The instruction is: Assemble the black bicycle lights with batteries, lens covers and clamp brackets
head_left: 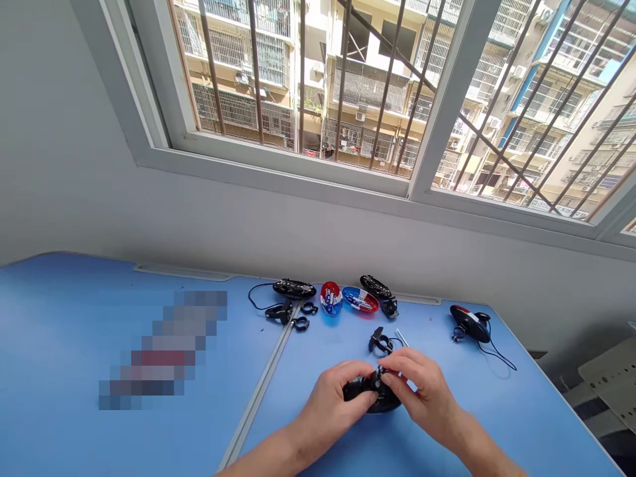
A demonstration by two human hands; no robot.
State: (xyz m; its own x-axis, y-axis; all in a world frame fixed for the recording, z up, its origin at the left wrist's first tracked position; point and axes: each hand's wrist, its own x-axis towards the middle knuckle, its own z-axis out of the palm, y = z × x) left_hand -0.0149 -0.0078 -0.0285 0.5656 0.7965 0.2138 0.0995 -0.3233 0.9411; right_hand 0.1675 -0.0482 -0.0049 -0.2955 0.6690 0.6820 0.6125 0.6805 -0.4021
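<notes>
Left grip [338,396] closed on black unit [388,401]; right grip [423,385] pinching fitting [380,372] atop unit; black clamp [376,340] beyond unit.

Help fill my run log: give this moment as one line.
left hand: holding black oval device; right hand: at its far side; beyond: black clamp, silver rod; surface: blue table

- Left forearm [271,450], bare, slants up and rightward from the bottom edge.
- Left hand [335,401] grips, thumb [364,401] below, index finger [355,368] above.
- Right forearm [487,444], bare, angles up and leftward.
- Right hand [424,384] pinches, fingers curled, its fingertips [391,362] beside the left hand's.
</notes>
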